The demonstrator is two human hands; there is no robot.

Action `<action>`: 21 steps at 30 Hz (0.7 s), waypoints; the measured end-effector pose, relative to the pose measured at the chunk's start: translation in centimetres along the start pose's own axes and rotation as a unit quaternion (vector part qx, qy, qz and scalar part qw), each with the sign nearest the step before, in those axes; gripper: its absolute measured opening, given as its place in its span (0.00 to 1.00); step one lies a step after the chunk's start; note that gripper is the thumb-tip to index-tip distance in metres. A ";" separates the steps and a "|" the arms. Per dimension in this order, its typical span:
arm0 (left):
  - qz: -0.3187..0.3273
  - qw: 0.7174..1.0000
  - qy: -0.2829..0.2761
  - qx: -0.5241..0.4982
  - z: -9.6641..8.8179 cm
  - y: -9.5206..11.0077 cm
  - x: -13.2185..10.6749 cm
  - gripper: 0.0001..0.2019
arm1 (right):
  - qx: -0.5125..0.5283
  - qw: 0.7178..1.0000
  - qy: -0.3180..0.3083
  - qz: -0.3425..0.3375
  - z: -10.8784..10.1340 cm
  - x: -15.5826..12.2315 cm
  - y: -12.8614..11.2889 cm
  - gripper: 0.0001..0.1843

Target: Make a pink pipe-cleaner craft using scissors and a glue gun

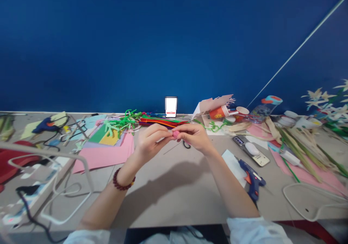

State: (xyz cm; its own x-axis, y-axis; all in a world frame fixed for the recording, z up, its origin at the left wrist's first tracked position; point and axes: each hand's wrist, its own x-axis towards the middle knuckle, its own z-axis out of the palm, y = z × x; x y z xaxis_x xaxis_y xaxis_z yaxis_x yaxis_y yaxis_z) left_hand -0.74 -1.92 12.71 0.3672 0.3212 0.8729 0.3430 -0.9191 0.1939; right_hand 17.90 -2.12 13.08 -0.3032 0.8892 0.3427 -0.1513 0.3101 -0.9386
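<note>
My left hand [150,142] and my right hand [193,137] meet above the table, fingertips pinching a small pink fuzzy ball [176,134] from both sides, perhaps twisted pipe cleaner. Part of it is hidden by my fingers. Black scissor handles [186,144] lie on the table just below my right hand, with a thin wire [172,148] near them. Behind my hands lies a bundle of multicoloured pipe cleaners [163,121]. A beaded bracelet [122,180] circles my left wrist.
Green pipe-cleaner shapes [121,123] lie on pink and coloured paper [103,157] to the left. A blue glue gun [251,179] and a phone [250,150] lie to the right. Paper flowers, cups, a second glue gun and cables crowd the table edges.
</note>
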 end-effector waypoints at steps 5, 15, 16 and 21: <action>-0.004 1.000 0.004 -0.004 0.1 0.1 0.1 0.07 | 0.003 1.000 0.021 -0.008 0.1 -0.1 0.1 0.07; -0.014 1.000 0.012 -0.011 0.0 0.3 0.3 0.03 | 0.028 0.999 0.044 0.014 1.0 -0.3 -0.6 0.10; -0.014 1.000 0.014 -0.008 0.0 0.3 0.4 0.03 | 0.035 0.998 0.044 0.023 1.0 -0.2 -0.6 0.11; -0.014 1.000 0.019 -0.003 0.3 0.5 0.2 0.04 | 0.066 0.996 0.030 0.047 0.6 -0.1 -0.4 0.15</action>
State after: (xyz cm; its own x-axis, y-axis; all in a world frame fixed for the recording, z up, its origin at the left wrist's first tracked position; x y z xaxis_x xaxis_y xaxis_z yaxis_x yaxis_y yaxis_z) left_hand -0.27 -2.20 12.89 0.3237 0.3380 0.8837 0.3482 -0.9110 0.2209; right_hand 17.42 -2.55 13.44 -0.2664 0.9316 0.2473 -0.2482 0.1816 -0.9515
